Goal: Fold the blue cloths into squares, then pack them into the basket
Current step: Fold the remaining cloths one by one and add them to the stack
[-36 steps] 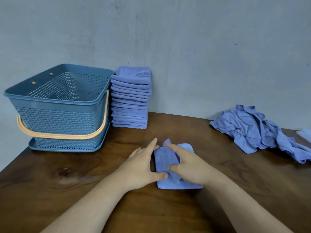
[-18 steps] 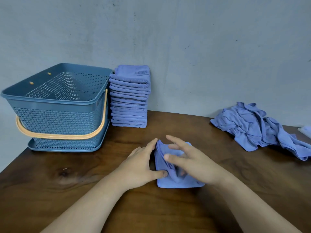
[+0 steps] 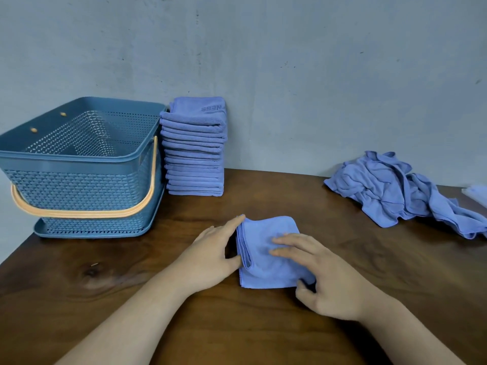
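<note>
- Cloth [image 3: 263, 270]: folded square, mid-table [image 3: 263, 338], between both hands.
- Left hand [image 3: 210, 256]: fingers straight, together, against the cloth's left edge.
- Right hand [image 3: 326, 283]: fingers flat, slightly apart, on the cloth; thumb at its near corner.
- Basket [image 3: 79, 164]: far left.

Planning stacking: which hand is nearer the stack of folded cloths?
Left. The left hand touches the left edge of the folded cloth, in front of the stack; the right hand presses that cloth, farther right.
</note>
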Demonstrator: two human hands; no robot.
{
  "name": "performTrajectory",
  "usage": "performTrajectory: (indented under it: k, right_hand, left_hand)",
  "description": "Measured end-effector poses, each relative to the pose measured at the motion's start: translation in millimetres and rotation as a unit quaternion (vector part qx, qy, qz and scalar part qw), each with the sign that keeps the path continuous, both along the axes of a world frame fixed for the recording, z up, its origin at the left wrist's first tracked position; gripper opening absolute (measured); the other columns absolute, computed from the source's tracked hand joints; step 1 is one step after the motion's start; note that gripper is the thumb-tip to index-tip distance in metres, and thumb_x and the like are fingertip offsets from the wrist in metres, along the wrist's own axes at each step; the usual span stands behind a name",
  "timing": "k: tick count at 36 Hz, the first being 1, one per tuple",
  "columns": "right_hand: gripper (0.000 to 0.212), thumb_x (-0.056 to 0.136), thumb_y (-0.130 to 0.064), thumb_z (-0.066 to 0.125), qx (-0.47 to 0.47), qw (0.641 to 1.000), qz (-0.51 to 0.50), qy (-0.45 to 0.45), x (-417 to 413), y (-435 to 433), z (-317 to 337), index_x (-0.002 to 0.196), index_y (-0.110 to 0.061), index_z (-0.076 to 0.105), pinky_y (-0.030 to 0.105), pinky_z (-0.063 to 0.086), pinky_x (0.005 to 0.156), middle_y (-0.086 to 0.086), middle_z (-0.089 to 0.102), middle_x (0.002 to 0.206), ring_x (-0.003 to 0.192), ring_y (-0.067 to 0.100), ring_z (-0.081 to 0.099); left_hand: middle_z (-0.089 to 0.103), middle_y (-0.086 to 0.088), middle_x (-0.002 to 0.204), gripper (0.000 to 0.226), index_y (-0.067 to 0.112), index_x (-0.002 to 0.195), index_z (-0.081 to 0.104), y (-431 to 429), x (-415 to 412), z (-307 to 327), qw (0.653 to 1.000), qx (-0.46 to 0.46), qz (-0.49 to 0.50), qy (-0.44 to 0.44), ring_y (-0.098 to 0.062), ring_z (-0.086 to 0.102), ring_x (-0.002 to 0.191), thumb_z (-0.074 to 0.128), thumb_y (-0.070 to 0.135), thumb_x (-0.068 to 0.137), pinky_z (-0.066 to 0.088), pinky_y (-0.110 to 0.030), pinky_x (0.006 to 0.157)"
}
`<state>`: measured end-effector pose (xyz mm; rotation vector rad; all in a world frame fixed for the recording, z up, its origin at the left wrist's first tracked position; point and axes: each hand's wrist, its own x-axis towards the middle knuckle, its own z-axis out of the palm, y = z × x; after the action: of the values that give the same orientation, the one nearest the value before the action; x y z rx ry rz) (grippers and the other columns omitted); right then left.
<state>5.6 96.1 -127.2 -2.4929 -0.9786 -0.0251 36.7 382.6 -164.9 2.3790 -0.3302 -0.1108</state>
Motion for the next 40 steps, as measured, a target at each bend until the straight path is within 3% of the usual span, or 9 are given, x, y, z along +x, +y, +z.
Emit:
performTrajectory:
  k: [7,11,18,22,26,29,32,36,40]
  right_hand:
    - [0.045,0.085,-0.018,0.064,0.02,0.991,-0.072,-0.109,7,-14,-25,0.126,-0.037,0.069,0.022,0.055,0.095,-0.029,0.061,0.133,0.131,-0.006,0.055]
    - [0.042,0.084,-0.018,0.061,0.012,0.985,-0.098,-0.138,4,-16,-29,0.12,-0.035,0.075,-0.002,0.041,0.09,-0.023,0.071,0.129,0.121,-0.007,0.063]
    - [0.022,0.084,-0.024,0.064,-0.013,0.987,-0.092,-0.133,-5,-20,-26,0.101,-0.029,0.077,0.029,0.061,0.065,-0.018,0.074,0.11,0.106,-0.001,0.07]
    - [0.032,0.1,-0.058,0.053,-0.033,0.988,-0.096,-0.112,-2,-12,-10,0.093,-0.038,0.077,0.022,0.054,0.074,-0.03,0.069,0.113,0.102,-0.004,0.064]
    - [0.03,0.104,-0.051,0.05,-0.007,0.993,-0.085,-0.08,28,1,2,0.1,-0.035,0.075,0.023,0.049,0.09,-0.022,0.068,0.112,0.107,0.005,0.06]
    - [0.041,0.101,-0.044,0.059,-0.055,0.997,-0.029,-0.048,52,11,1,0.139,-0.03,0.065,0.022,0.035,0.116,-0.015,0.052,0.151,0.137,0.003,0.046]
    - [0.061,0.103,-0.06,0.048,-0.131,0.991,-0.032,-0.021,59,13,-12,0.16,-0.038,0.038,0.032,0.016,0.128,-0.014,0.024,0.171,0.156,0.003,0.02]
    - [0.079,0.098,-0.077,0.041,-0.124,0.991,-0.035,0.047,52,7,-22,0.165,-0.05,0.008,0.037,0.0,0.132,-0.026,-0.009,0.173,0.157,-0.004,-0.016]
    - [0.083,0.094,-0.081,0.049,-0.098,0.992,-0.034,0.077,50,5,-19,0.161,-0.06,0.005,0.042,-0.001,0.132,-0.033,-0.018,0.169,0.154,-0.005,-0.026]
  left_hand:
    - [0.031,0.03,0.164,0.058,0.064,0.151,0.032,2,3,-4,0.993,0.064,-0.071,-0.066,0.004,0.018,0.154,0.051,0.044,0.1,0.009,-0.038,0.132]
    - [0.027,0.024,0.168,0.063,0.053,0.16,0.027,0,3,-9,0.993,0.081,-0.051,-0.065,0.017,0.007,0.147,0.055,0.052,0.104,-0.003,-0.021,0.126]
    - [0.016,0.022,0.172,0.065,0.055,0.163,0.016,-5,0,-4,0.992,0.107,-0.052,-0.048,0.009,0.001,0.156,0.048,0.052,0.106,-0.003,-0.025,0.129]
    - [0.004,0.032,0.17,0.062,0.054,0.163,0.016,-4,-1,-3,0.997,0.052,-0.042,-0.038,0.014,-0.004,0.153,0.045,0.038,0.111,0.004,-0.032,0.133]
    - [0.021,0.035,0.166,0.046,0.044,0.158,0.04,-14,-9,8,0.991,-0.073,0.004,-0.116,0.009,0.007,0.156,0.043,0.036,0.113,0.016,-0.034,0.131]
    - [0.029,0.032,0.165,0.051,0.042,0.159,0.039,-31,-20,12,0.984,-0.017,-0.08,-0.156,0.007,0.009,0.157,0.037,0.055,0.11,0.014,-0.037,0.131]
    - [0.009,0.031,0.171,0.066,0.044,0.167,0.016,-32,-21,4,0.984,0.106,-0.102,-0.104,0.014,-0.011,0.154,0.03,0.067,0.107,0.003,-0.038,0.133]
    - [-0.017,0.029,0.17,0.074,0.042,0.167,-0.007,-22,-19,3,0.98,0.164,-0.099,-0.047,0.016,-0.025,0.149,0.028,0.066,0.106,-0.005,-0.039,0.132]
    - [-0.022,0.029,0.169,0.079,0.041,0.167,-0.01,-20,-19,10,0.98,0.172,-0.094,-0.032,0.015,-0.025,0.149,0.033,0.065,0.105,-0.007,-0.035,0.132]
